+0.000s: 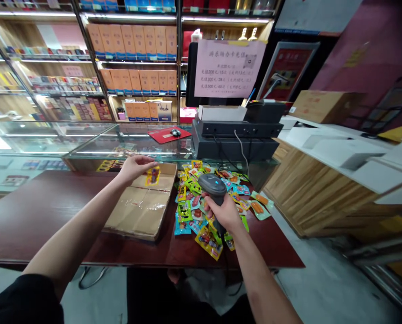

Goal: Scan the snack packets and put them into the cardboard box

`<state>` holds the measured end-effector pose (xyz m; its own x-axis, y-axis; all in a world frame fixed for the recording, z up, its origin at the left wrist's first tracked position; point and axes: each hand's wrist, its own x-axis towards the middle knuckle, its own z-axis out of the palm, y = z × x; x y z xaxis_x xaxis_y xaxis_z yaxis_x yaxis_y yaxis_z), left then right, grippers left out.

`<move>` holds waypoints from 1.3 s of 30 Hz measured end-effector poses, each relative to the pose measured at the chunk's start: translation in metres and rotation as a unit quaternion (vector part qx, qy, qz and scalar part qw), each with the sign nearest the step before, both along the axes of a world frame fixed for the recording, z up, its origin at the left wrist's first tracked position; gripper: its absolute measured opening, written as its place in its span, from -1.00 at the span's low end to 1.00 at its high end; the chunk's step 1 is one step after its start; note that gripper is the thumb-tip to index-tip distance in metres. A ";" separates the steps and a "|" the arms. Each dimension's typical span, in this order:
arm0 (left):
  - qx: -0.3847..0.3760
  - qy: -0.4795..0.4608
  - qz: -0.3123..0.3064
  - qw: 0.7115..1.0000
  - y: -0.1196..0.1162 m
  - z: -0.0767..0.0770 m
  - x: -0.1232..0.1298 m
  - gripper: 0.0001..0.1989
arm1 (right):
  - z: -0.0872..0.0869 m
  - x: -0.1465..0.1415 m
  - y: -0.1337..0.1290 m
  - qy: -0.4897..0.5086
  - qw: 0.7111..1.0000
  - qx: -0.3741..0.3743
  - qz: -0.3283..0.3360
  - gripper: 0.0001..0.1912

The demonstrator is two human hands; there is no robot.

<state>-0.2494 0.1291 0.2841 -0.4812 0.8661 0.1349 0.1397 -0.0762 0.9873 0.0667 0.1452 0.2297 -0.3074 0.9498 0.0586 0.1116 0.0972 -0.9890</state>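
Note:
My left hand [137,167] pinches the upper corner of a small yellow snack packet [152,176], which hangs over the far end of a shallow cardboard box [136,209]. My right hand [226,211] is wrapped round the handle of a dark grey barcode scanner [213,185], its head pointing away from me. Beneath and around the scanner lies a heap of colourful snack packets [194,201] in yellow, green, blue and pink wrappers. A larger yellow packet [209,243] lies nearest me, below the right hand.
The dark red table [52,216] carries the box and packets. Behind it stand a glass counter [126,139], a red mouse pad [167,135] with a mouse, and a cash-register stand [234,146] with a pink sign [228,67]. White-topped wooden cabinets [309,189] stand on the right.

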 end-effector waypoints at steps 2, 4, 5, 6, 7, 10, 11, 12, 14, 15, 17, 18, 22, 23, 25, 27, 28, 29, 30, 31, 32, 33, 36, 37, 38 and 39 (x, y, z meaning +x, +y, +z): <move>-0.004 0.043 -0.018 0.999 0.006 0.001 0.007 -0.52 | 0.000 0.006 0.002 0.002 1.000 0.000 -0.007 -0.61; -0.004 0.063 -0.034 0.997 0.014 0.000 0.017 -0.53 | -0.001 0.014 0.004 -0.001 1.000 0.002 -0.022 -0.61; -0.002 0.065 -0.044 0.997 0.018 -0.001 0.024 -0.54 | -0.001 0.018 0.005 -0.003 0.999 0.004 -0.032 -0.62; -0.002 0.066 -0.058 0.996 0.024 -0.004 0.033 -0.55 | -0.001 0.022 0.005 -0.005 0.999 0.006 -0.043 -0.62; -0.004 0.066 -0.077 0.995 0.029 -0.006 0.043 -0.56 | -0.002 0.027 0.006 -0.002 0.998 0.011 -0.054 -0.62; -0.009 0.069 -0.145 0.987 0.050 -0.017 0.082 -0.58 | -0.002 0.041 0.006 0.008 0.996 0.030 -0.080 -0.62; -0.011 0.075 -0.167 0.983 0.057 -0.021 0.096 -0.59 | -0.002 0.045 0.005 0.007 0.996 0.033 -0.088 -0.62; -0.014 0.083 -0.190 0.978 0.065 -0.025 0.110 -0.60 | -0.002 0.049 0.004 0.002 0.995 0.035 -0.096 -0.62; -0.023 0.119 -0.232 0.965 0.078 -0.034 0.134 -0.61 | -0.003 0.057 0.003 -0.011 0.993 0.035 -0.110 -0.64; -0.030 0.153 -0.253 0.955 0.083 -0.039 0.144 -0.61 | -0.003 0.061 0.002 -0.014 0.992 0.036 -0.117 -0.65; -0.049 0.250 -0.280 0.926 0.087 -0.049 0.158 -0.60 | -0.005 0.069 0.000 -0.020 0.991 0.037 -0.126 -0.68; -0.062 0.307 -0.280 0.907 0.086 -0.053 0.162 -0.58 | -0.007 0.072 0.000 -0.027 0.991 0.037 -0.129 -0.69; -0.119 0.485 -0.224 0.837 0.069 -0.067 0.165 -0.40 | -0.015 0.079 -0.005 -0.056 0.987 0.028 -0.149 -0.66; -0.115 0.510 -0.217 0.824 0.063 -0.068 0.164 -0.36 | -0.017 0.079 -0.006 -0.059 0.986 0.024 -0.154 -0.64; -0.072 0.544 -0.232 0.804 0.054 -0.065 0.165 -0.29 | -0.022 0.078 -0.009 -0.059 0.985 0.019 -0.159 -0.62; -0.005 0.566 -0.280 0.775 0.048 -0.061 0.169 -0.23 | -0.026 0.076 -0.010 -0.058 0.986 0.022 -0.157 -0.63; 0.024 0.577 -0.312 0.754 0.046 -0.060 0.172 -0.21 | -0.029 0.075 -0.011 -0.058 0.986 0.024 -0.156 -0.63; 0.041 0.589 -0.342 0.731 0.044 -0.059 0.175 -0.21 | -0.031 0.074 -0.010 -0.057 0.986 0.025 -0.155 -0.63; 0.045 0.604 -0.365 0.707 0.042 -0.059 0.177 -0.24 | -0.034 0.073 -0.010 -0.055 0.986 0.024 -0.153 -0.63; 0.036 0.620 -0.378 0.686 0.040 -0.061 0.180 -0.29 | -0.036 0.072 -0.009 -0.053 0.987 0.021 -0.149 -0.62; 0.018 0.637 -0.380 0.671 0.038 -0.063 0.182 -0.37 | -0.037 0.071 -0.009 -0.052 0.988 0.021 -0.146 -0.61; -0.001 0.649 -0.376 0.661 0.037 -0.066 0.184 -0.47 | -0.039 0.070 -0.009 -0.054 0.987 0.026 -0.147 -0.61; -0.040 0.649 -0.357 0.671 0.039 -0.072 0.185 -0.73 | -0.040 0.067 -0.009 -0.072 0.982 0.061 -0.164 -0.61; -0.044 0.635 -0.350 0.687 0.041 -0.072 0.184 -0.76 | -0.040 0.066 -0.010 -0.078 0.979 0.074 -0.171 -0.61; -0.042 0.614 -0.341 0.711 0.044 -0.070 0.182 -0.77 | -0.040 0.065 -0.010 -0.082 0.977 0.085 -0.176 -0.61; -0.035 0.588 -0.330 0.738 0.048 -0.067 0.179 -0.77 | -0.039 0.064 -0.011 -0.084 0.976 0.093 -0.178 -0.61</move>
